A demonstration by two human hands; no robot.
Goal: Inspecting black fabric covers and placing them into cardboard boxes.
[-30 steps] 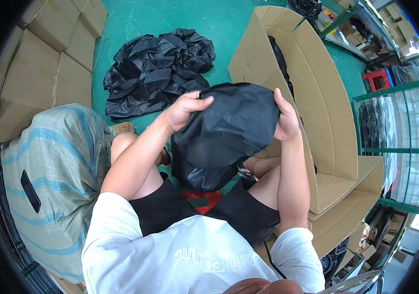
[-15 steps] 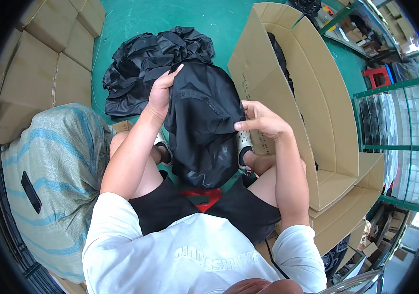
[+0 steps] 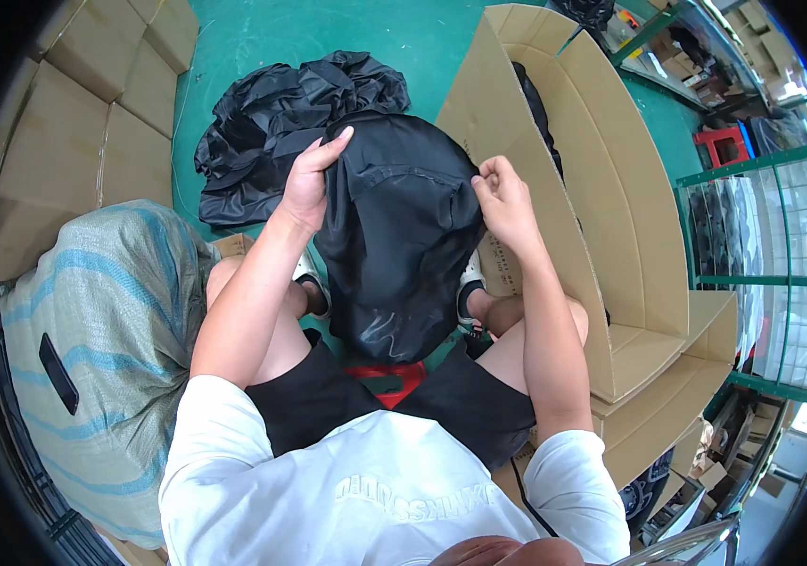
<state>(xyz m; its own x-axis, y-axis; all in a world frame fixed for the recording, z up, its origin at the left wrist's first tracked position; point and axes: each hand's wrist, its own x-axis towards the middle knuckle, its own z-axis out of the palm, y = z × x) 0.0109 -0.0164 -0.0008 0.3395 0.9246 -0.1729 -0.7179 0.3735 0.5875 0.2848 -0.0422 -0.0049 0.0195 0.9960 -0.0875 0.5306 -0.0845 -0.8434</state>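
The left hand (image 3: 304, 189), thumb in front, fingers hidden behind, grips the fabric (image 3: 403, 255) by its left edge; the right hand (image 3: 509, 203) pinches its right edge, both arms forward. It hangs between the legs, a black heap (image 3: 281, 132) beyond, carton (image 3: 644, 236) close right, sack (image 3: 121, 292) left.

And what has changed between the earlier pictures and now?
The left hand and right hand have shifted left with the top of the black cloth; the right hand dipped, then rose again. The black pile, phone and open box stayed put.

Left hand (image 3: 307, 186), thumb extended; right hand (image 3: 507, 200) curled, apparently pinching.
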